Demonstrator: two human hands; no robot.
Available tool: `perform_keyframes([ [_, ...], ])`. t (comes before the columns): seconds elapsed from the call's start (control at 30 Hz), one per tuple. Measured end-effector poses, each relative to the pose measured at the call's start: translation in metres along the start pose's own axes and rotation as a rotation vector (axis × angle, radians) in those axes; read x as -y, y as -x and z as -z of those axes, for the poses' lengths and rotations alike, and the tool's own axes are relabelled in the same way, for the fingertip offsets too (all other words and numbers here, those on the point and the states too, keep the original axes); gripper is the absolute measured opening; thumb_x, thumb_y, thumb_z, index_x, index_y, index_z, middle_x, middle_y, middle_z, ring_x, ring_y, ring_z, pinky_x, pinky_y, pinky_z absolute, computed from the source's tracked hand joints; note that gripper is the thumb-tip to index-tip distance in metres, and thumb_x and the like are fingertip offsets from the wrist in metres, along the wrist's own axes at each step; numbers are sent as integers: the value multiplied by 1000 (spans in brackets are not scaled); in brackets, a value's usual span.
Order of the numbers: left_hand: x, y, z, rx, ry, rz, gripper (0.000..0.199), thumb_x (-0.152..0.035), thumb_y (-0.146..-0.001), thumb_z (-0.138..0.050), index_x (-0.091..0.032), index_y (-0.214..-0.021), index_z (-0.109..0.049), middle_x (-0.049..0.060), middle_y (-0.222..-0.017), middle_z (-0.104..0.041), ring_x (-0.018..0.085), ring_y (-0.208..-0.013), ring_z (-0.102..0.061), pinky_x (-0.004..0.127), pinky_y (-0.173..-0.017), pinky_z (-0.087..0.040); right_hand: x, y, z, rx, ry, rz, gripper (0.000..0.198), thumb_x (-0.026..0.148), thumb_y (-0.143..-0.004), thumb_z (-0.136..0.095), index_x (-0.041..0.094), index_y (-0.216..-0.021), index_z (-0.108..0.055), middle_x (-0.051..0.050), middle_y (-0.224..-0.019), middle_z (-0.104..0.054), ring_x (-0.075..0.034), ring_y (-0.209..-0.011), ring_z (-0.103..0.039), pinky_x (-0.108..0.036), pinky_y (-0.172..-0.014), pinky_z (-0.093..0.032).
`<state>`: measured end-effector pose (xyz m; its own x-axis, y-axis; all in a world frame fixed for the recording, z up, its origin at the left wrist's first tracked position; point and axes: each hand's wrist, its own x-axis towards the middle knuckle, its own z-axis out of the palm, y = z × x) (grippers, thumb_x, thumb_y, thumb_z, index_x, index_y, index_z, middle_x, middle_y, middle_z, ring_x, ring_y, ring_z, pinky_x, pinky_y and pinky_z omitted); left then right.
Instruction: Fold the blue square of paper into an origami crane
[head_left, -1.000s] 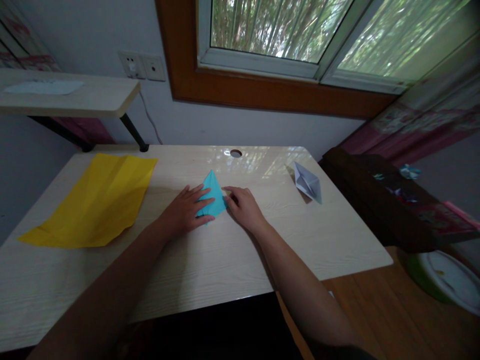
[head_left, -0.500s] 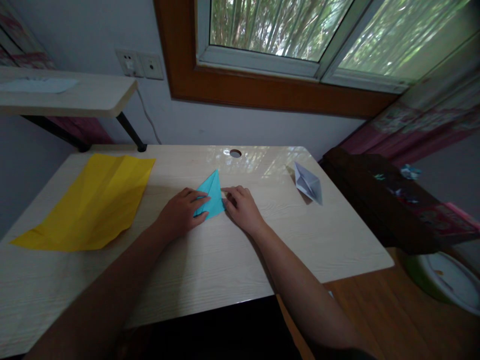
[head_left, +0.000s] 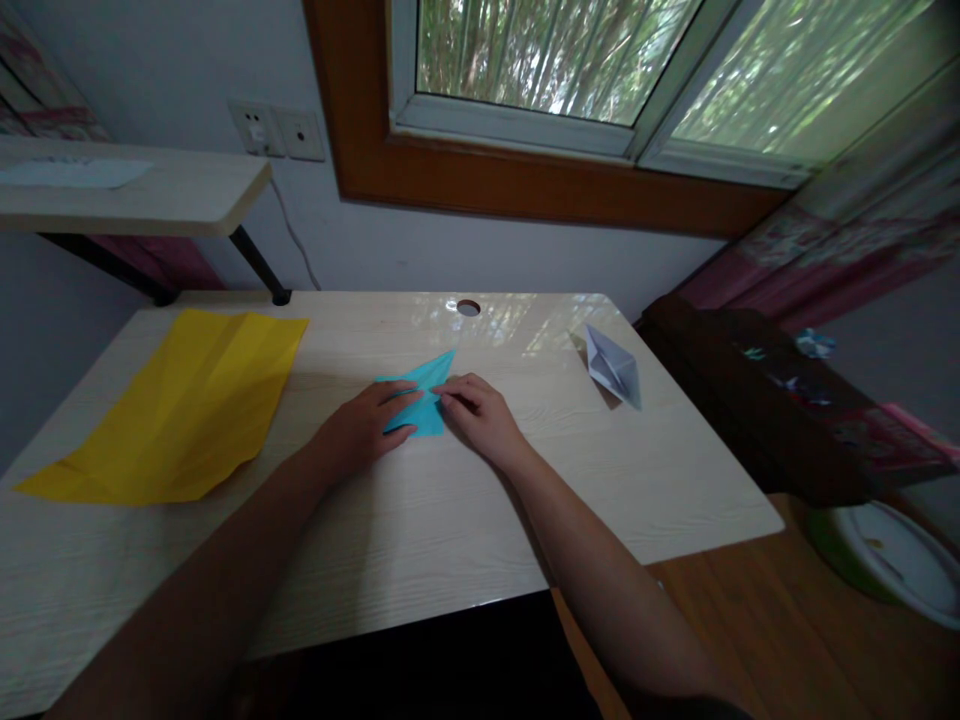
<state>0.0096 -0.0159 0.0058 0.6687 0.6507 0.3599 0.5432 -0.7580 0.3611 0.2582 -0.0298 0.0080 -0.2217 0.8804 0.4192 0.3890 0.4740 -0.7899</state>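
Observation:
A piece of folded light-blue paper (head_left: 427,418) lies on the desk between my hands, with one pointed corner aimed up and to the right. My left hand (head_left: 365,420) rests on its left side, fingers spread and thumb apart, pressing it down. At the right edge my right hand (head_left: 480,408) has its thumb and forefinger pinched together on the paper. Those fingertips cover part of the fold.
Yellow creased paper (head_left: 180,410) lies to the left on the pale desk (head_left: 480,530). A folded white paper shape (head_left: 613,365) sits at the right. A raised shelf (head_left: 135,215) stands at the back left, below a wall socket (head_left: 277,130).
The blue paper has turned, its tip now leaning farther right. The right hand has moved slightly left onto the paper's edge. The left hand stays nearly in place.

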Motion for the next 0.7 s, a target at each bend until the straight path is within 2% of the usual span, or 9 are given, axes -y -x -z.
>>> perform_keyframes([
  [0.13,-1,-1,0,-24,6,4,55,-30,-95,-65,-23,-148,-52,13,-145,-58,29,-129,-58,50,-113,-48,3,0,-2,-3,-90,-3,19,26,-96,-62,26,-106,-78,-5,-102,-70,-18,-96,-67,-36,-88,-54],
  [0.27,2,-2,-1,-30,7,36,44,-26,-100,-56,-22,-143,-58,12,-142,-62,27,-127,-60,47,-112,-49,9,0,-2,8,-105,17,20,28,-97,-62,27,-108,-78,-5,-104,-71,-18,-98,-67,-36,-89,-54],
  [0.37,2,-2,2,-46,29,109,39,-25,-101,-49,-20,-137,-65,11,-135,-68,27,-122,-64,47,-110,-50,14,-1,0,-28,-93,25,19,28,-97,-61,27,-108,-77,-6,-104,-72,-18,-98,-67,-36,-89,-54],
  [0.43,0,-3,6,-78,65,205,38,-29,-102,-49,-20,-133,-68,11,-129,-72,28,-117,-68,45,-108,-50,15,-1,1,-80,-84,8,19,29,-98,-60,27,-109,-76,-6,-104,-72,-19,-98,-66,-36,-88,-54],
  [0.53,-2,-4,13,-175,184,429,38,-38,-100,-52,-22,-126,-73,8,-117,-77,27,-105,-72,40,-100,-54,13,-1,2,-186,-87,-56,22,33,-99,-59,27,-114,-73,-6,-105,-68,-19,-97,-66,-34,-85,-55],
  [0.63,-2,-6,17,-352,453,627,36,-43,-94,-61,-21,-118,-76,6,-114,-78,26,-104,-72,37,-96,-55,8,0,2,-260,-118,-126,27,38,-99,-60,28,-122,-68,-6,-107,-65,-19,-97,-65,-35,-86,-56],
  [0.7,-3,-7,16,-440,708,690,34,-42,-88,-68,-20,-112,-76,6,-108,-79,25,-98,-72,36,-90,-57,4,0,1,-266,-159,-169,32,40,-97,-61,30,-128,-63,-7,-113,-64,-19,-98,-64,-36,-86,-56],
])
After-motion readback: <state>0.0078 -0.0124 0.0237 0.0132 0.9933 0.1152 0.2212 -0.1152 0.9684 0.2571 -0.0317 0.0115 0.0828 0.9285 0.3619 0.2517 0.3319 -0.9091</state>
